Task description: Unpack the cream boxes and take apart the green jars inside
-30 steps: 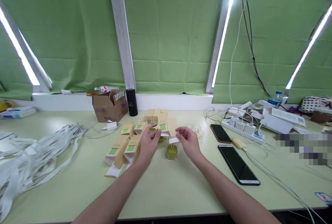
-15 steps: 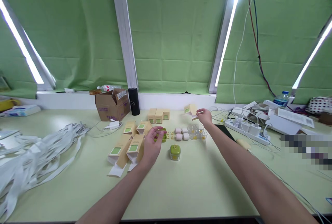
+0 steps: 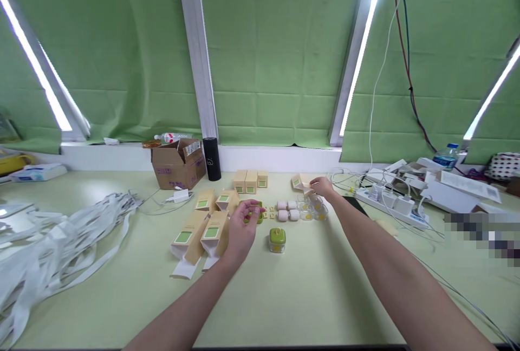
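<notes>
My right hand pinches the flap of a small tan carton at the back of the table. My left hand hovers with loosely bent fingers over green lids, partly covering them; I see nothing held in it. Left of it lie several open tan cartons with green labels and white flaps hanging out. In front stands a clear square jar with a green lid. Small yellow pieces, pale pink pieces and clear jars are grouped between my hands.
Several closed tan cartons stand at the back, near a black cylinder and a brown cardboard box. White straps pile up on the left. A power strip with cables and white boxes occupy the right.
My right hand has lowered the small carton to table height. My left hand stays above the green lids, its fingers slightly farther apart. The view has shifted slightly.
</notes>
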`<state>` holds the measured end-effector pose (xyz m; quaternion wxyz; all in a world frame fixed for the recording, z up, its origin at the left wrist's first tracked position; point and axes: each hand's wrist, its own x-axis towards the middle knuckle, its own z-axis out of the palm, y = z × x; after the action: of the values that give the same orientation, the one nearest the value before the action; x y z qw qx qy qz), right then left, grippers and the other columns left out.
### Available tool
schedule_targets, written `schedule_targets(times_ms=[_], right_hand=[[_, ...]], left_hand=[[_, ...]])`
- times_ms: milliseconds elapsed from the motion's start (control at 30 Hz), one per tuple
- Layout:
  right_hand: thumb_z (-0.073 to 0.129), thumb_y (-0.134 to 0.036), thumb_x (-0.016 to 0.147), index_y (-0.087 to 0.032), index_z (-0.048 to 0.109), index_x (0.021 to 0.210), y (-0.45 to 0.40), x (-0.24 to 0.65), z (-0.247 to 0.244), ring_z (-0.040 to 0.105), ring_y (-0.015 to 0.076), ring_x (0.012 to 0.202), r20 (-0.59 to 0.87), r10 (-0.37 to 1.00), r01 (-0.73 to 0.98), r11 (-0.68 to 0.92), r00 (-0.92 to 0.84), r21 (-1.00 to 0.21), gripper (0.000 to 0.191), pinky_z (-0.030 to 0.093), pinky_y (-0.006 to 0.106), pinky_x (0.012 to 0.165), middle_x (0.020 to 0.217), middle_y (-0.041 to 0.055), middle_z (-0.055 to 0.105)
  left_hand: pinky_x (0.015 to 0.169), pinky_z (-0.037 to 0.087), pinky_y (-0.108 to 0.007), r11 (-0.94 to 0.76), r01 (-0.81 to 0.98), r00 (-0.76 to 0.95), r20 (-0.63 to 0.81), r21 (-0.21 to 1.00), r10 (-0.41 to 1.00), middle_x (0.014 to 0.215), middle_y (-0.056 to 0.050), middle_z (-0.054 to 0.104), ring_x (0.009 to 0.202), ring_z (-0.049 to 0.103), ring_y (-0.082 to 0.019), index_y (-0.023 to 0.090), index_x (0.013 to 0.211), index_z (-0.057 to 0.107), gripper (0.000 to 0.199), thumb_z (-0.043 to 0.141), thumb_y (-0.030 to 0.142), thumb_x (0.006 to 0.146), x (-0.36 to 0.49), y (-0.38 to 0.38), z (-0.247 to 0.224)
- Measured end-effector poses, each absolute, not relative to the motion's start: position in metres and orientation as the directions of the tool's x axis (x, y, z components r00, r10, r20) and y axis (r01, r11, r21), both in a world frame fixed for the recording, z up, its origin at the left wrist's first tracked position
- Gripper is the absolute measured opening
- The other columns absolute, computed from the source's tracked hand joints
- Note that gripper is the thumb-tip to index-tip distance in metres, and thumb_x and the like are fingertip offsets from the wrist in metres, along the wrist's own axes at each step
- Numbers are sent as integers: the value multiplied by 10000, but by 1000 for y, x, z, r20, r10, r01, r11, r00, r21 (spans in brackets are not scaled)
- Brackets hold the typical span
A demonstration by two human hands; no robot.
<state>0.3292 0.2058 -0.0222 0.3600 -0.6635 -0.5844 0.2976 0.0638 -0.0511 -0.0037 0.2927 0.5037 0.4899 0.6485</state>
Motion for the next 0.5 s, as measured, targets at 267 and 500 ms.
schedule_targets(times_ms=[267,500], right_hand=[[654,-378,1013,-185,629,1309,198,337,-27,670,242,1128,159,980,595,57,120,-802,354,591,455,960,1334,108,642],[547,-135,863,-174,719,1160,163,323,-15,629,292,1219,431,880,509,283,201,-813,345,450,461,1099,1245,142,718]], left_hand=[[905,505,-404,-345,165,-310,381,924,871,1004,-91,754,995,708,-243,194,1067,632,260,651,401,911,67,-55,0],[992,477,-441,-354,268,-215,414,896,885,1091,-93,733,1077,679,-254,210,1117,635,276,608,216,842,61,-56,-1]])
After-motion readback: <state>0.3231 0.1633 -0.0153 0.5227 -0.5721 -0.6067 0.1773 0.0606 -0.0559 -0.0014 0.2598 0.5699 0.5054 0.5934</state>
